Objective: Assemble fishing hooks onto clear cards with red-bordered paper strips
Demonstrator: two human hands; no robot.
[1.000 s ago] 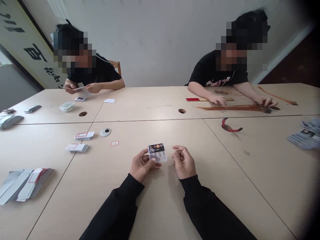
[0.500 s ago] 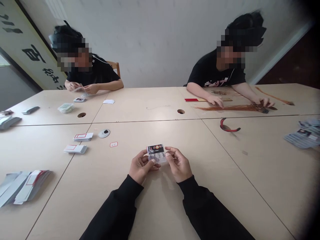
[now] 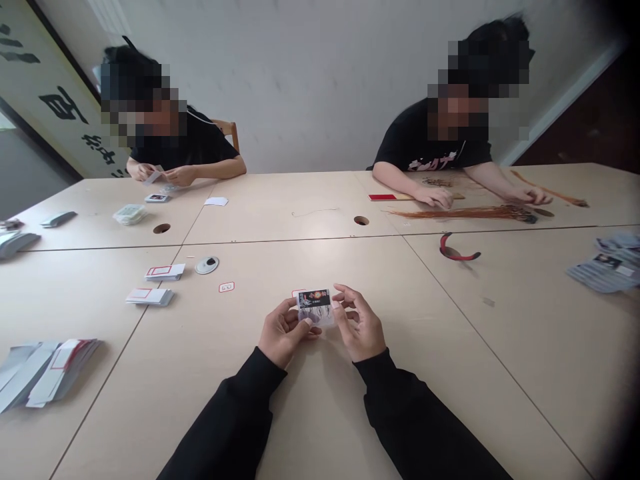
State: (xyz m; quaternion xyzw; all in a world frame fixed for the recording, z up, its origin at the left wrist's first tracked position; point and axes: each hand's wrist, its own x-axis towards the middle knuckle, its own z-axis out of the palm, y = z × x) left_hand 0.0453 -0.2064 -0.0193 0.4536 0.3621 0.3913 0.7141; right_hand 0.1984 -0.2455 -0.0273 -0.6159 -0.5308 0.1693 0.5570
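Over the near table, my left hand (image 3: 283,332) pinches a small clear packet (image 3: 316,315), thumb on its front and fingers behind. A black printed label fills the packet's upper part, and thin dark pieces show through the clear lower part. My right hand (image 3: 361,325) closes on the packet's right edge with the thumb, its index finger raised beside the top corner; the contact of its other fingers is hidden. Just behind the packet, part of a red-edged sticker (image 3: 295,293) shows on the table. Another red-edged sticker (image 3: 227,287) lies farther left.
White card stacks (image 3: 150,297) and a round white disc (image 3: 207,265) lie left, with grey-white strips (image 3: 55,373) nearer. Red-handled pliers (image 3: 459,251) and grey packets (image 3: 607,267) lie right. Across the table, one person handles a small piece; another's hands are by a brown strand bundle (image 3: 465,213).
My right index finger has lifted slightly and the red-edged sticker behind the packet shows more. The person at the right has raised a hand off the strand bundle.
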